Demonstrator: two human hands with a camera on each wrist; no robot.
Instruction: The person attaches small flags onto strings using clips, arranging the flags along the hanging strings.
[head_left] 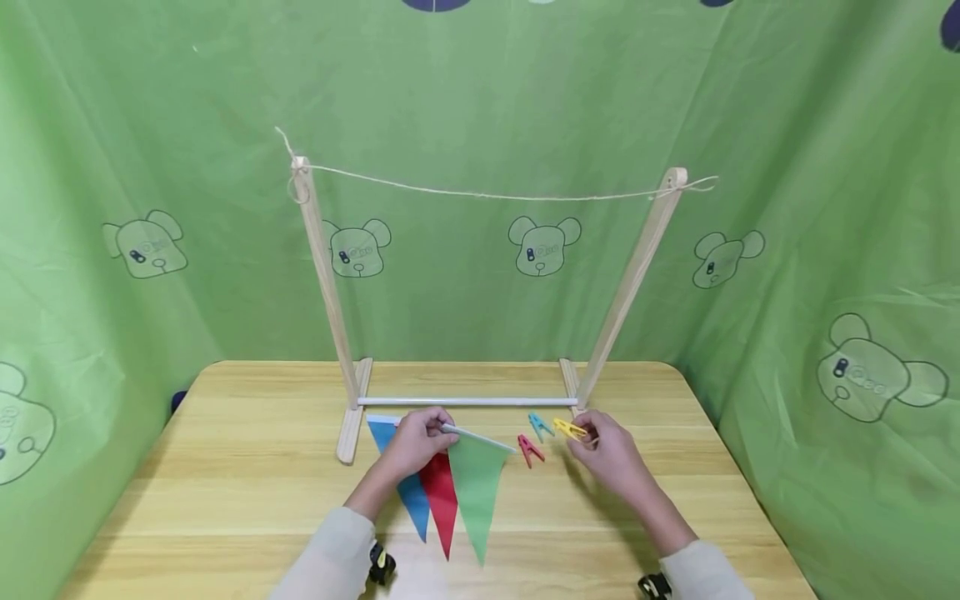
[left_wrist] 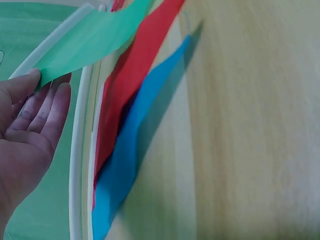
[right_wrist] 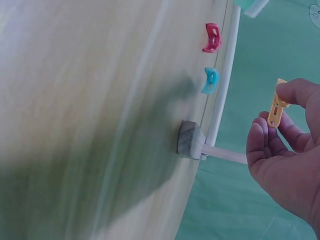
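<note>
The left hand (head_left: pixel 418 442) is pinching the green pointed cloth flag (head_left: pixel 477 487) by its white top, beside the red pointed cloth flag (head_left: pixel 444 502). Over the wooden table (head_left: pixel 247 475), the right hand (head_left: pixel 606 452) is pinching the yellow plastic clip (head_left: pixel 567 429); it could be slipping out if the fingers are squeezing crookedly. The left hand is covering the red flag's top; the left wrist view is cutting off the green tip.

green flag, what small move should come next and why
Probably raise the green flag to the string: the left hand pinches the flag, the right hand holds a yellow peg, and no flag hangs on the string yet.
</note>
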